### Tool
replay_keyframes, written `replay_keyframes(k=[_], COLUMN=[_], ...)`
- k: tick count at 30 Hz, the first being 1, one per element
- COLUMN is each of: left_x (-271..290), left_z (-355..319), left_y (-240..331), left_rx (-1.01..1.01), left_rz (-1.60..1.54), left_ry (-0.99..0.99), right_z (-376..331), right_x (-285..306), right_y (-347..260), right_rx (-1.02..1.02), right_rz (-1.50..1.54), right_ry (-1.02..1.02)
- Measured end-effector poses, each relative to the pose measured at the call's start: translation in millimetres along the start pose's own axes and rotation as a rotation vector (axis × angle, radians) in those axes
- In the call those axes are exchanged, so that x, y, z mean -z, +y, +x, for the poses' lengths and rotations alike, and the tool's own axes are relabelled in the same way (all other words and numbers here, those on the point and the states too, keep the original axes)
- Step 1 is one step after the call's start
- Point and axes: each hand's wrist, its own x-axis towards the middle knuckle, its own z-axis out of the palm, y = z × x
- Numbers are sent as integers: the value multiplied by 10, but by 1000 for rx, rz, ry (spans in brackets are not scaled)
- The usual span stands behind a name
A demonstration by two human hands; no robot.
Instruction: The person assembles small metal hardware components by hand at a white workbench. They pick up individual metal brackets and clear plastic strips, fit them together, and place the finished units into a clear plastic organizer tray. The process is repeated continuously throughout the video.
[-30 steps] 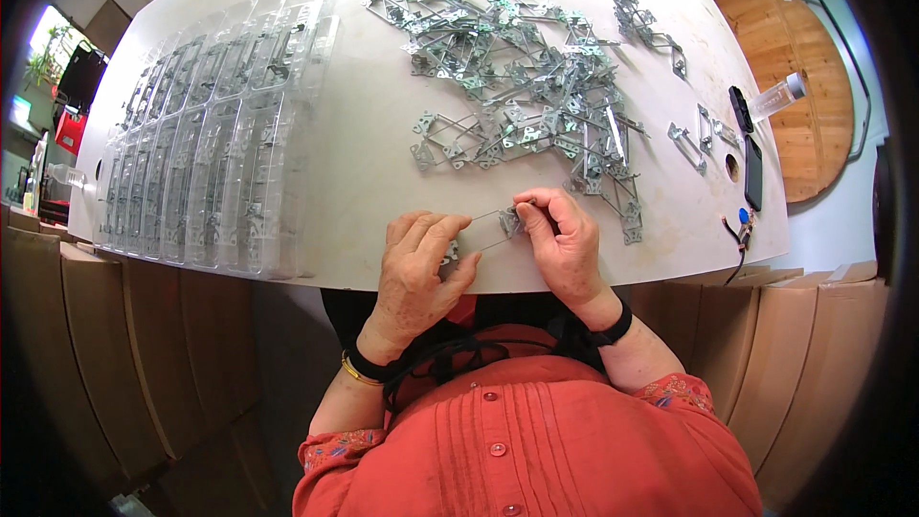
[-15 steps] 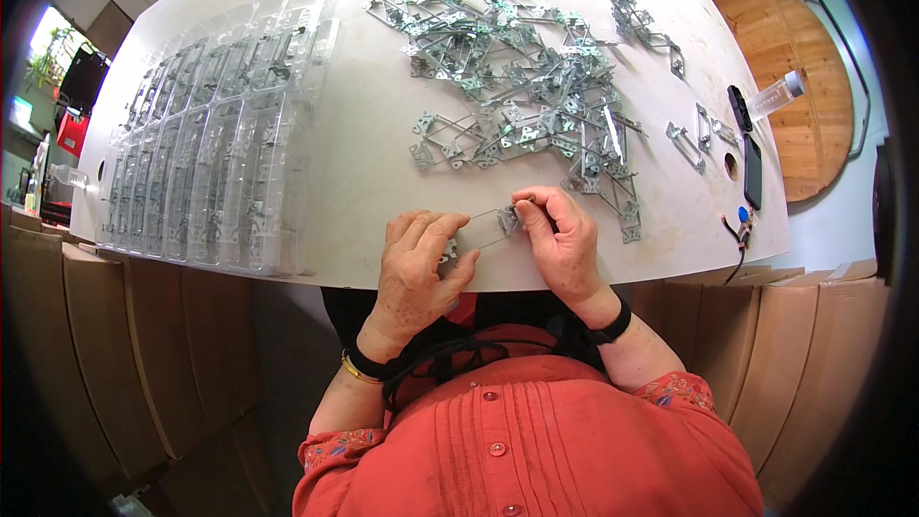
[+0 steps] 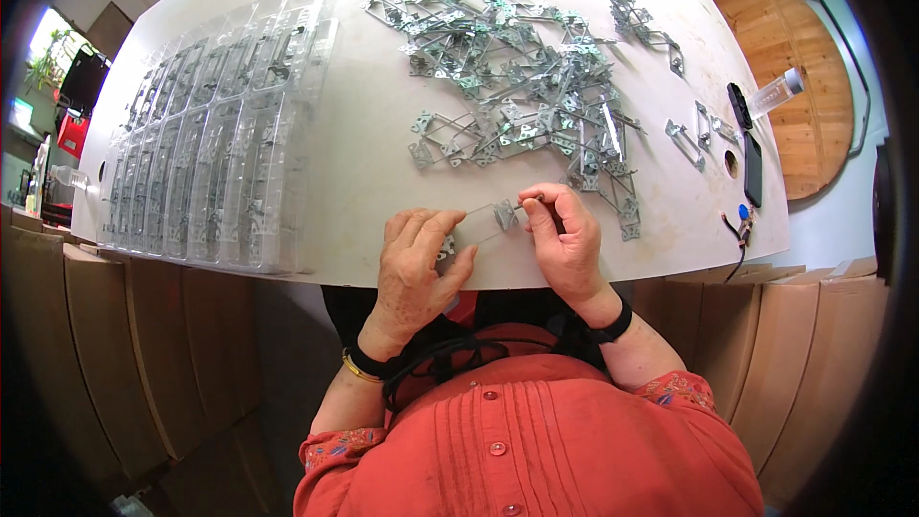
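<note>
At the near edge of the white table (image 3: 364, 134), both hands hold one small clear plastic sleeve with a metal bracket (image 3: 488, 222) in it. My left hand (image 3: 416, 263) grips its left end, fingers curled over it. My right hand (image 3: 565, 235) pinches its right end between thumb and forefinger. A big heap of loose metal brackets (image 3: 522, 86) lies just beyond the hands.
Rows of clear plastic trays (image 3: 215, 124) filled with brackets cover the table's left part. A few single brackets (image 3: 684, 139), a dark phone (image 3: 752, 168) and a cable lie at the right edge. A round wooden table (image 3: 795, 86) with a clear bottle stands farther right. Cardboard boxes flank me.
Both hands stay in place on the sleeve; the fingers shift only slightly.
</note>
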Motion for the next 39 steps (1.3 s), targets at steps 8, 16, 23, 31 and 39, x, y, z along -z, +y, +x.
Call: replay_keyframes(k=[8, 16, 23, 31, 39], left_x=[-16, -14, -9, -8, -16], left_z=[2, 8, 8, 10, 5], left_y=[8, 13, 12, 8, 4], left_rx=[14, 22, 24, 19, 18], left_rz=[12, 7, 14, 8, 15], left_ry=[30, 31, 32, 28, 33], right_z=[-13, 9, 11, -16, 5], right_x=[47, 30, 35, 17, 18], right_y=[-92, -78, -78, -55, -71], right_rx=[25, 99, 84, 40, 73], right_rz=[-75, -125, -118, -102, -116], right_ry=[-42, -40, -58, -51, -60])
